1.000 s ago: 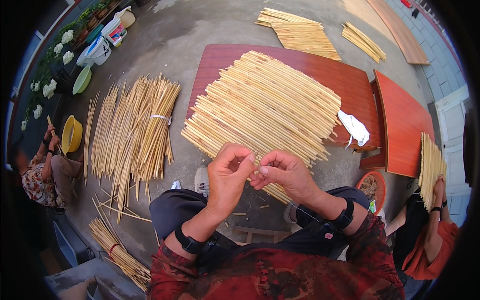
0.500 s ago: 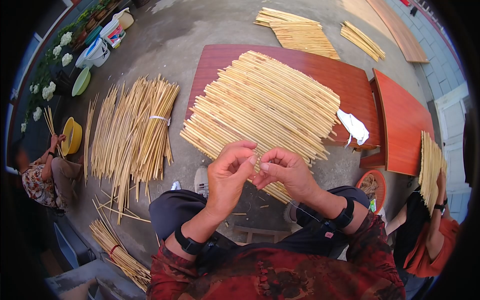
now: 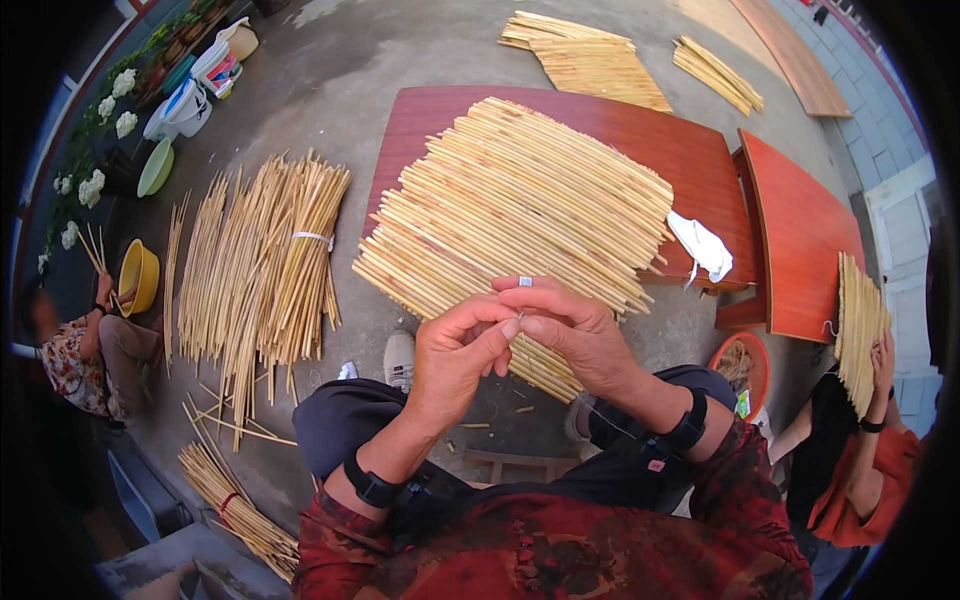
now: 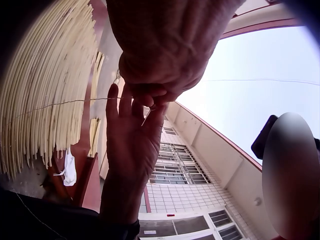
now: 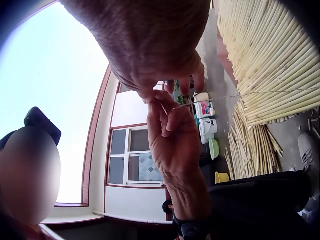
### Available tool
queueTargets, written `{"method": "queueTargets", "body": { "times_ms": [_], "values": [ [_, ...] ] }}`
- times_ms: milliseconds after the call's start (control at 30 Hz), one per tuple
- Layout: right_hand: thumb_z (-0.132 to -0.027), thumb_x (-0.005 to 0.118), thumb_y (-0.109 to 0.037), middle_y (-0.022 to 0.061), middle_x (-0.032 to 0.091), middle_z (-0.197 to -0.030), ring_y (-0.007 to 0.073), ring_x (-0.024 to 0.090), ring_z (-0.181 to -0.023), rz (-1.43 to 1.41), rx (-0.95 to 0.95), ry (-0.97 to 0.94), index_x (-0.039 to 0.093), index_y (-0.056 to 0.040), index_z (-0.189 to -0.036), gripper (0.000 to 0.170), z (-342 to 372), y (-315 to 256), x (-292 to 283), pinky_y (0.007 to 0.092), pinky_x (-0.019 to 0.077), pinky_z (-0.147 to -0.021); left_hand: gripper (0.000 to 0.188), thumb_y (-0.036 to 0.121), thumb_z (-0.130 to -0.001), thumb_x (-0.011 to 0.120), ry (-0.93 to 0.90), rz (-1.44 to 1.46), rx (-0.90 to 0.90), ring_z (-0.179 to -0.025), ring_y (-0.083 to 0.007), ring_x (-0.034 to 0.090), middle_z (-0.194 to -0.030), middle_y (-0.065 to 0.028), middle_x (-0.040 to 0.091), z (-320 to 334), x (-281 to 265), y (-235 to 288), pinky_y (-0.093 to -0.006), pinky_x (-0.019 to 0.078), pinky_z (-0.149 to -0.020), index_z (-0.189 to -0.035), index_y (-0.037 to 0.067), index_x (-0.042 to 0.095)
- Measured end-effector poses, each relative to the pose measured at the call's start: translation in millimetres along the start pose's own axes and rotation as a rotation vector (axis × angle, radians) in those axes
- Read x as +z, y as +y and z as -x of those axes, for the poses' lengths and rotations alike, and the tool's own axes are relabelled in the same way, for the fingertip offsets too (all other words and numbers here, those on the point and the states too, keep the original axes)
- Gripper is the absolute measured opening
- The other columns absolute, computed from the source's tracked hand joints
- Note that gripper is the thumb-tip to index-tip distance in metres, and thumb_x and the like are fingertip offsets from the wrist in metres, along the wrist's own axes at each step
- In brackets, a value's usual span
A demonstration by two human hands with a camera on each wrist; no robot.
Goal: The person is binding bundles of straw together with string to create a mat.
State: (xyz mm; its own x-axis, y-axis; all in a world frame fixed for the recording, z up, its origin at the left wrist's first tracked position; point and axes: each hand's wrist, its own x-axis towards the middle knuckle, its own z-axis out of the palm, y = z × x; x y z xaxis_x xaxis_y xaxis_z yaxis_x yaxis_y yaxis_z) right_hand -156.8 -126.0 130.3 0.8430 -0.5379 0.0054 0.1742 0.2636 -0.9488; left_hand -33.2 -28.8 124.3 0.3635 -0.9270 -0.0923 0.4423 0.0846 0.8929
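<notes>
In the head view my left hand and right hand meet at the fingertips, over the near edge of a mat of pale stalks. Both pinch at a fine thread, with thumbs against forefingers. A length of thread runs from the fingers across the mat in the left wrist view. Between the fingers in the right wrist view shows a thin, straight, needle-like sliver; I cannot tell which hand grips it. A ring is on a right-hand finger.
The mat lies on a reddish table, beside a white cloth. Loose stalks and a tied bundle lie left. A red basket stands right. One person sits far left by a yellow basin; another holds a stalk mat far right.
My right hand has shifted slightly inward and its fingers now overlap the left fingertips. The view has drifted a little. The person at far left has lowered a hand to the yellow basin.
</notes>
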Motion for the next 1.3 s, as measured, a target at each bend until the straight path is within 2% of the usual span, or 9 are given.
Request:
{"method": "queueTargets", "body": {
  "times_ms": [200,500,600,700,767,900,967,1067,1300],
  "values": [
    [-0.083,0.056,-0.007,0.0090,0.052,-0.109,0.0158,0.050,-0.100,0.011,-0.043,-0.003,0.061,-0.0013,-0.097,0.016,0,2,-6,0.0281,0.0396,-0.086,0.012,0.006,-0.082,0.058,0.005,0.008,-0.023,-0.050,-0.0056,0.048,-0.068,-0.0006,0.055,-1,3,-2,-0.0157,0.0306,-0.042,-0.093,0.001,0.060],
    [-0.080,0.059,-0.002,0.0086,0.054,-0.096,0.0121,0.052,-0.088,0.065,-0.164,0.123,0.060,-0.0006,-0.085,0.005,1,4,-5,0.0246,0.0425,-0.078,0.011,0.003,-0.082,0.057,-0.001,0.140,-0.082,-0.048,-0.0076,0.048,-0.093,-0.0114,0.060,-2,10,-4,-0.0176,0.0388,-0.043,-0.092,-0.002,0.059],
    [-0.082,0.058,-0.007,0.0092,0.054,-0.097,0.0126,0.052,-0.092,0.003,-0.131,0.123,0.057,-0.0004,-0.088,0.009,0,4,-10,0.0250,0.0431,-0.079,0.010,0.003,-0.082,0.057,0.026,0.148,-0.045,-0.048,-0.0073,0.048,-0.092,-0.0120,0.061,-2,14,-2,-0.0180,0.0393,-0.043,-0.091,-0.002,0.060],
    [-0.084,0.056,-0.011,0.0104,0.053,-0.102,0.0142,0.052,-0.097,-0.220,-0.005,0.161,0.054,-0.0005,-0.092,0.013,-5,-2,-16,0.0271,0.0433,-0.082,0.010,0.003,-0.082,0.056,0.034,0.143,-0.032,-0.048,-0.0069,0.047,-0.091,-0.0122,0.061,-4,15,0,-0.0183,0.0394,-0.043,-0.090,-0.002,0.060],
    [-0.085,0.054,-0.013,0.0096,0.052,-0.107,0.0155,0.050,-0.102,-0.199,-0.067,0.071,0.051,0.0002,-0.105,0.024,-8,-4,-19,0.0296,0.0420,-0.087,0.010,0.003,-0.083,0.055,0.055,0.122,-0.059,-0.048,-0.0070,0.047,-0.087,-0.0108,0.062,-5,13,0,-0.0182,0.0389,-0.042,-0.091,-0.002,0.060],
    [-0.086,0.052,-0.015,0.0119,0.049,-0.112,0.0190,0.051,-0.102,-0.029,-0.071,0.033,0.054,-0.0004,-0.104,0.023,-5,-8,-4,0.0348,0.0400,-0.090,0.011,0.003,-0.083,0.055,0.042,0.131,-0.051,-0.048,-0.0066,0.046,-0.077,-0.0067,0.060,-4,12,-1,-0.0185,0.0382,-0.042,-0.092,-0.002,0.060],
    [-0.086,0.053,-0.012,0.0113,0.051,-0.110,0.0181,0.051,-0.100,0.263,-0.176,-0.036,0.058,-0.0005,-0.101,0.020,-5,-6,-10,0.0323,0.0408,-0.088,0.012,0.004,-0.083,0.056,0.041,0.126,-0.079,-0.047,-0.0058,0.044,-0.069,-0.0028,0.056,-4,11,0,-0.0187,0.0376,-0.041,-0.093,-0.002,0.060],
    [-0.082,0.056,-0.008,0.0087,0.054,-0.101,0.0151,0.050,-0.097,0.198,-0.144,0.007,0.063,-0.0033,-0.096,0.016,-4,-4,-13,0.0258,0.0396,-0.083,0.013,0.004,-0.082,0.057,0.020,0.129,-0.085,-0.046,-0.0052,0.043,-0.065,-0.0006,0.053,-3,9,-2,-0.0187,0.0373,-0.041,-0.094,-0.002,0.060],
    [-0.081,0.058,-0.006,0.0093,0.057,-0.094,0.0149,0.053,-0.090,0.159,-0.167,0.089,0.062,-0.0014,-0.087,0.009,-3,-3,-9,0.0263,0.0414,-0.079,0.013,0.004,-0.081,0.058,0.033,0.208,-0.120,-0.048,-0.0056,0.045,-0.072,-0.0030,0.057,-3,15,1,-0.0183,0.0372,-0.042,-0.093,-0.002,0.060]
  ]
}}
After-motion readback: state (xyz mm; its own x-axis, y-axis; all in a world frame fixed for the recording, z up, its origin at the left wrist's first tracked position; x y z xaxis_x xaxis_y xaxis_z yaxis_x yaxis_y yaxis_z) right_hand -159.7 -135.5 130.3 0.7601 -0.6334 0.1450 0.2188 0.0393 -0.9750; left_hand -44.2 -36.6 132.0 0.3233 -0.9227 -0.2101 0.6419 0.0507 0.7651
